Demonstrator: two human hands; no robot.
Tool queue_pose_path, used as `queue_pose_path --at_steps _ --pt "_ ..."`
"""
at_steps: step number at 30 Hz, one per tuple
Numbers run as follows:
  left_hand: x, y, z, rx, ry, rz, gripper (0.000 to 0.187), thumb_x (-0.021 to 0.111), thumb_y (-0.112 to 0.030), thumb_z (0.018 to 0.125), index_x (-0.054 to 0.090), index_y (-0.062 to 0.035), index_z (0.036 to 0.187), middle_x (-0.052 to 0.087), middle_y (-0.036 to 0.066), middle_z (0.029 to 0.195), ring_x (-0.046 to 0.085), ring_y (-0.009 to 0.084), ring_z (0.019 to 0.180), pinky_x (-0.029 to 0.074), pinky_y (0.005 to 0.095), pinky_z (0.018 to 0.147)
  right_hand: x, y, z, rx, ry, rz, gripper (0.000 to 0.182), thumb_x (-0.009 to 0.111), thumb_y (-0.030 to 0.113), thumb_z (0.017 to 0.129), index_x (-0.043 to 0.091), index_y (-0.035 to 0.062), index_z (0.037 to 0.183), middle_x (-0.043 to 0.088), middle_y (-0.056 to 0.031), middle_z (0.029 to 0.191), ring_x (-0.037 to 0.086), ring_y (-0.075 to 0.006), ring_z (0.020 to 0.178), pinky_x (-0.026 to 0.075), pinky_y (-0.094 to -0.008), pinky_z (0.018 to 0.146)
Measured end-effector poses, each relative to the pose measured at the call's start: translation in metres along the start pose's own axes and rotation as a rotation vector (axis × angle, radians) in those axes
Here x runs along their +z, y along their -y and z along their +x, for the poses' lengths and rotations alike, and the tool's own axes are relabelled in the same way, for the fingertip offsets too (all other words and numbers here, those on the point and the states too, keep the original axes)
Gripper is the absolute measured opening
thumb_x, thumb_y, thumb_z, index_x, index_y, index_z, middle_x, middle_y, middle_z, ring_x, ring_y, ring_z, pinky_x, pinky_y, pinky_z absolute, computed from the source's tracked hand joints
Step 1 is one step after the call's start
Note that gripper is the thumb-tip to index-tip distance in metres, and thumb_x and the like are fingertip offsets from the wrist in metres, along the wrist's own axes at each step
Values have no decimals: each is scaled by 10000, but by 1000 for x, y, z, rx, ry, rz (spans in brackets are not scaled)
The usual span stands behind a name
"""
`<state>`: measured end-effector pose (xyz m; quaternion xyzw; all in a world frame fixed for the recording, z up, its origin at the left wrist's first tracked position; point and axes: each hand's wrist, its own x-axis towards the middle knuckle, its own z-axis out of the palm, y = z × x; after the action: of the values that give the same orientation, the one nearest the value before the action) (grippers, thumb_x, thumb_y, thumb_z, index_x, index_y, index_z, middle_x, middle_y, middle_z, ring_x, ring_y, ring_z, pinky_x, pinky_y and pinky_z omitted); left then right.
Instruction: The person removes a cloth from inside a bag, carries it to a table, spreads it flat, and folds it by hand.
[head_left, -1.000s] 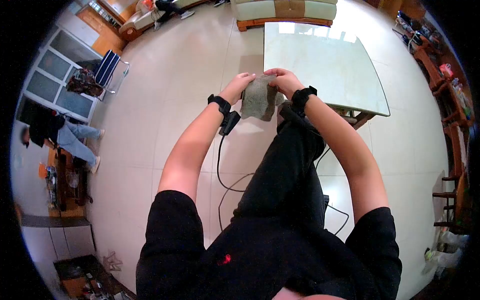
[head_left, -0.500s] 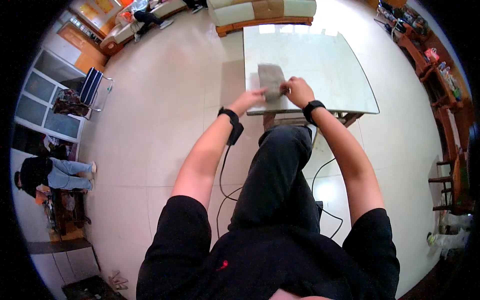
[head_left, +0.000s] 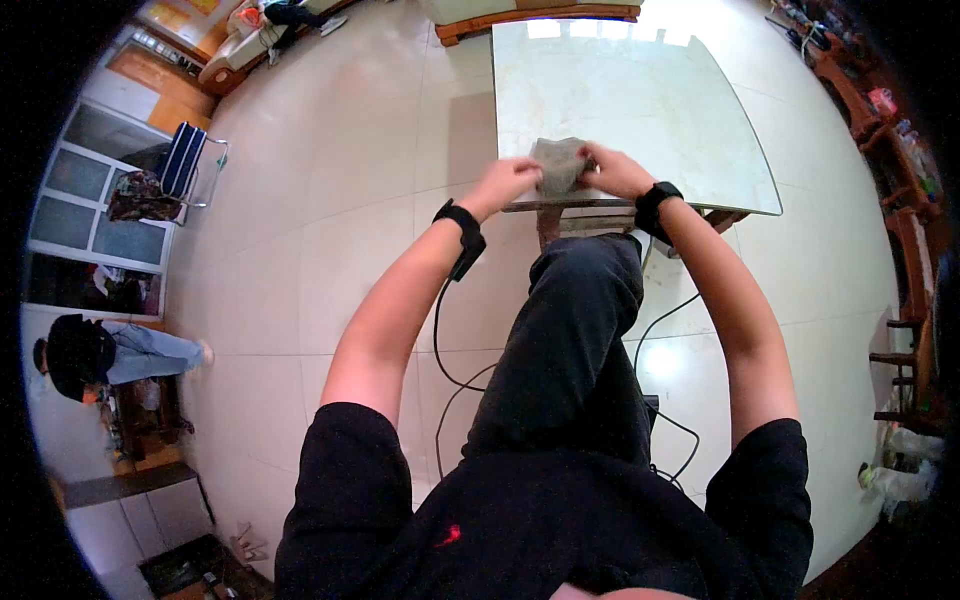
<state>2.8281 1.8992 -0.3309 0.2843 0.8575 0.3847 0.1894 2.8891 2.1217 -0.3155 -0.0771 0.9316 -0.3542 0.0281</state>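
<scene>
A grey cloth (head_left: pixel 560 168), bunched into a short, uneven shape, is at the near left edge of the pale glossy table (head_left: pixel 630 100). My left hand (head_left: pixel 508 184) pinches its left side between thumb and fingers. On the opposite side my right hand (head_left: pixel 614 173) is closed on the cloth's right edge, fingers curled and partly hiding it. Each wrist wears a black band, and a cable runs down from the left one.
My black-trousered leg (head_left: pixel 560 320) reaches toward the table's near edge. Black cables (head_left: pixel 437 340) trail over the tiled floor. A folding chair (head_left: pixel 183 165) stands at left, and below it is a person (head_left: pixel 150 352) in jeans. Wooden furniture (head_left: pixel 915 250) lines the right side.
The grey cloth, longer and flatter before, is now shorter and more crumpled. My hands have shifted slightly to the right with it, and the whole view has moved a little.
</scene>
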Motion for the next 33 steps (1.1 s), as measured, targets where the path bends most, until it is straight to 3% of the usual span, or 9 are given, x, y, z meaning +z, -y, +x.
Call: queue_pose_path --at_steps 3,5,7,10,14,22,27,29,33 --pt "0 -17 8 -24 -271 76 407 548 -284 802 596 -18 1106 580 203 1115 545 316 1040 426 383 908 8 -6 23 26 -319 -49 407 565 206 795 483 14 1145 599 -237 1039 569 -386 966 464 -418 826" --pt "26 -5 22 160 -524 364 493 527 -312 816 515 -2 1200 503 228 1218 481 379 1111 377 408 969 36 -18 32 -59 -548 -156 466 530 263 837 445 6 1216 548 -277 1115 514 -426 1044 421 -436 902" --pt "48 17 37 102 -271 465 584 434 -337 852 367 -11 1332 337 223 1386 294 376 1296 249 429 1071 83 -64 57 -215 -216 -494 512 404 335 913 324 100 1361 313 -285 1361 294 -389 1271 227 -478 1057" --pt "56 19 30 -44 -120 349 610 356 -333 901 188 -47 1413 131 168 1488 133 307 1379 120 480 1098 95 -61 44 -225 -327 -445 499 365 346 930 315 108 1365 294 -244 1376 231 -365 1310 166 -478 1084" --pt "59 34 45 13 -182 392 561 297 -313 927 168 -70 1416 138 159 1485 137 295 1379 98 515 1087 75 -54 56 -253 -140 -611 506 285 363 956 305 56 1357 332 -108 1389 230 -322 1316 129 -482 1095" --pt "33 50 88 -104 76 450 625 205 -467 913 113 -159 1450 57 70 1518 14 211 1401 -38 478 1093 63 -59 88 -79 -37 -358 517 276 375 948 229 122 1397 289 -180 1402 205 -318 1336 102 -468 1102" --pt "29 46 95 -118 5 385 620 213 -462 913 116 -166 1449 57 65 1519 16 218 1401 -44 477 1091 67 -73 107 -149 -47 -385 513 272 378 951 232 124 1395 297 -191 1398 200 -307 1342 99 -461 1104" --pt "27 47 98 -40 95 699 608 220 -458 914 136 -172 1444 73 65 1517 25 221 1400 -46 480 1091 69 -78 111 -88 -32 -372 513 258 388 953 224 138 1399 280 -192 1410 183 -309 1349 93 -456 1107" --pt "34 58 110 -71 9 483 599 225 -455 915 152 -174 1439 89 67 1514 38 217 1400 -42 486 1090 66 -72 116 89 8 -340 517 238 401 953 199 166 1412 234 -186 1439 151 -312 1361 71 -444 1112"
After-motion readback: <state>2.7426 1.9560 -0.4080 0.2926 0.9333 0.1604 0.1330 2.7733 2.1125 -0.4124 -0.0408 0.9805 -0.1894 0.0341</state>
